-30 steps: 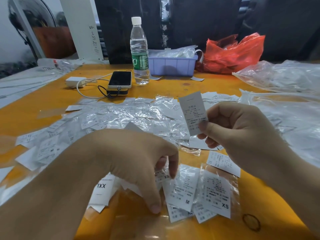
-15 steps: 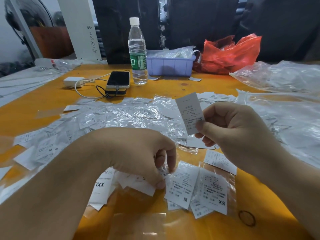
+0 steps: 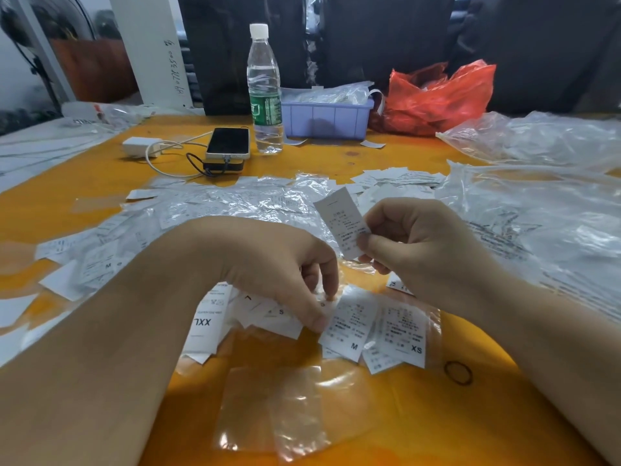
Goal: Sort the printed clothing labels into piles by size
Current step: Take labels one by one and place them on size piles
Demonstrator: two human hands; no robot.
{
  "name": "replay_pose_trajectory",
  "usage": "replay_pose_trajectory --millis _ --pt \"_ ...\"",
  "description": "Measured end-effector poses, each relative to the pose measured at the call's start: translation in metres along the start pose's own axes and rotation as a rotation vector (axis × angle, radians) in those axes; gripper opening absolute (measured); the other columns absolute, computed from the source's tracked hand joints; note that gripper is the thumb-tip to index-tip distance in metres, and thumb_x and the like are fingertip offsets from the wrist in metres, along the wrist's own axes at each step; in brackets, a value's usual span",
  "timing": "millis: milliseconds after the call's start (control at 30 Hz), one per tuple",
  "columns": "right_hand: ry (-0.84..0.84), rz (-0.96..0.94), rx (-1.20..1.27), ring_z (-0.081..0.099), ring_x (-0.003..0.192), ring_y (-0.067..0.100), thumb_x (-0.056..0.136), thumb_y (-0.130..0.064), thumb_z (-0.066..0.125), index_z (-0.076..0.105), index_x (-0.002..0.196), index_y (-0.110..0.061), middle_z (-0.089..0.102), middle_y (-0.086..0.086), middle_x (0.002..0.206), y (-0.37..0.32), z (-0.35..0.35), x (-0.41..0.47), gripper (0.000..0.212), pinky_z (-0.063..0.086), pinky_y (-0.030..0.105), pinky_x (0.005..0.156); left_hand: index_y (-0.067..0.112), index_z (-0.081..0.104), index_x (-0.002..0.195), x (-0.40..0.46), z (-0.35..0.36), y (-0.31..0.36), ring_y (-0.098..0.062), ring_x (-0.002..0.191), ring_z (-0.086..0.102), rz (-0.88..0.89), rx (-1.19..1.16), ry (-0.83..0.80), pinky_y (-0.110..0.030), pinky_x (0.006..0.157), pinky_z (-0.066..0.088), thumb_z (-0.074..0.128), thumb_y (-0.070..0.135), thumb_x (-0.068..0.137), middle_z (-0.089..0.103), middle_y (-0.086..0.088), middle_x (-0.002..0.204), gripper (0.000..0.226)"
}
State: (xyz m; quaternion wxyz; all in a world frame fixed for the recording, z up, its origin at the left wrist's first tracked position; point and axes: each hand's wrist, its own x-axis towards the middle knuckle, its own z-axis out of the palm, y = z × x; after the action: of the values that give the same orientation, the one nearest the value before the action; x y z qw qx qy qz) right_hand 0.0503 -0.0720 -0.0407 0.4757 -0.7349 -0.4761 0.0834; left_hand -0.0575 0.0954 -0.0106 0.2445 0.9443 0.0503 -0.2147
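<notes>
On the orange wooden tabletop, near its front edge, lie small piles of white printed clothing labels: an XXL-marked label, beside it a loose S-marked pile, then an M-marked label and an XS-marked label. Over the S-marked pile the left hand curls down, its grip pinching a label at the pile's right edge between thumb and forefinger. Above the M-marked label the right hand is raised, its grip pinching one white printed label upright between thumb and fingers. Behind the piles spreads a heap of crinkled clear plastic sleeves with unsorted labels. Farther back stand a clear plastic water bottle, a black smartphone and a lilac plastic bin.
</notes>
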Motion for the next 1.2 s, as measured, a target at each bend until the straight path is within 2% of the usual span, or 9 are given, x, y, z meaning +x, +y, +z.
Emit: replay_pose_trajectory --millis 100,267,367,433,533,733,867,1000,1200 --pt "0.018 0.019 -0.034 0.059 0.056 0.009 0.09 -0.009 0.064 0.069 0.08 -0.012 0.071 0.001 0.068 0.004 0.001 0.001 0.012 0.052 0.038 0.061 0.044 0.061 0.096 0.0 0.0 -0.002 0.004 0.06 0.054 -0.011 -0.002 -0.03 -0.018 0.056 0.046 0.086 0.049 0.056 0.058 0.021 0.073 0.048" --pt "0.031 0.028 -0.112 0.058 0.054 0.008 0.091 -0.013 0.064 0.069 0.08 -0.014 0.07 -0.003 0.068 0.009 0.003 0.001 0.012 0.049 0.028 0.052 0.052 0.059 0.095 0.001 -0.001 -0.002 0.0 0.063 0.054 -0.02 0.014 -0.054 -0.039 0.071 0.054 0.086 0.061 0.033 0.054 0.021 0.07 0.067" --pt "0.055 0.026 -0.139 0.054 0.049 0.005 0.091 -0.013 0.064 0.068 0.079 -0.014 0.069 -0.001 0.067 0.01 0.005 0.001 0.013 0.044 0.022 0.044 0.055 0.057 0.093 0.0 0.0 -0.001 0.001 0.059 0.053 -0.024 0.026 -0.064 -0.035 0.069 0.053 0.085 0.066 0.026 0.053 0.023 0.068 0.073" --pt "0.064 0.025 -0.158 0.054 0.049 0.008 0.091 -0.013 0.063 0.067 0.079 -0.014 0.069 0.001 0.067 0.01 0.006 0.001 0.013 0.046 0.027 0.044 0.058 0.054 0.087 0.001 0.003 0.002 0.005 0.054 0.052 -0.042 0.06 -0.056 -0.028 0.062 0.049 0.083 0.07 0.021 0.053 0.025 0.068 0.073" --pt "0.073 0.009 -0.193 0.058 0.054 0.018 0.091 -0.015 0.062 0.066 0.078 -0.015 0.069 0.005 0.07 0.011 0.009 0.001 0.013 0.049 0.035 0.049 0.062 0.049 0.08 0.003 0.006 0.007 0.003 0.066 0.057 -0.09 0.127 -0.03 -0.022 0.062 0.044 0.079 0.073 0.017 0.053 0.024 0.079 0.07" --pt "0.094 -0.019 -0.234 0.058 0.059 0.021 0.089 -0.015 0.063 0.065 0.076 -0.016 0.068 0.006 0.07 0.013 0.01 0.001 0.014 0.044 0.032 0.052 0.054 0.053 0.085 0.004 0.007 0.007 0.008 0.07 0.055 -0.095 0.117 0.028 -0.023 0.063 0.043 0.085 0.064 0.035 0.055 0.022 0.088 0.06" --pt "0.093 -0.029 -0.244 0.06 0.063 0.022 0.089 -0.015 0.064 0.066 0.077 -0.015 0.068 0.006 0.071 0.013 0.011 0.001 0.012 0.045 0.034 0.055 0.045 0.056 0.094 0.004 0.006 0.005 -0.002 0.081 0.057 -0.074 0.111 0.076 -0.024 0.064 0.043 0.087 0.052 0.057 0.057 0.016 0.093 0.049" --pt "0.096 -0.036 -0.239 0.056 0.058 0.019 0.089 -0.016 0.064 0.064 0.075 -0.018 0.066 0.004 0.067 0.013 0.01 0.001 0.015 0.041 0.027 0.052 0.04 0.057 0.094 0.006 0.005 0.003 -0.003 0.073 0.058 -0.046 0.082 0.117 -0.018 0.057 0.041 0.083 0.043 0.069 0.058 0.014 0.086 0.036" --pt "0.084 -0.061 -0.233 0.056 0.058 0.02 0.089 -0.015 0.064 0.064 0.074 -0.018 0.065 0.004 0.066 0.013 0.01 0.0 0.016 0.042 0.03 0.051 0.037 0.062 0.094 0.007 0.004 0.0 0.002 0.059 0.057 -0.014 0.021 0.15 -0.016 0.052 0.044 0.072 0.037 0.083 0.058 0.012 0.079 0.015"
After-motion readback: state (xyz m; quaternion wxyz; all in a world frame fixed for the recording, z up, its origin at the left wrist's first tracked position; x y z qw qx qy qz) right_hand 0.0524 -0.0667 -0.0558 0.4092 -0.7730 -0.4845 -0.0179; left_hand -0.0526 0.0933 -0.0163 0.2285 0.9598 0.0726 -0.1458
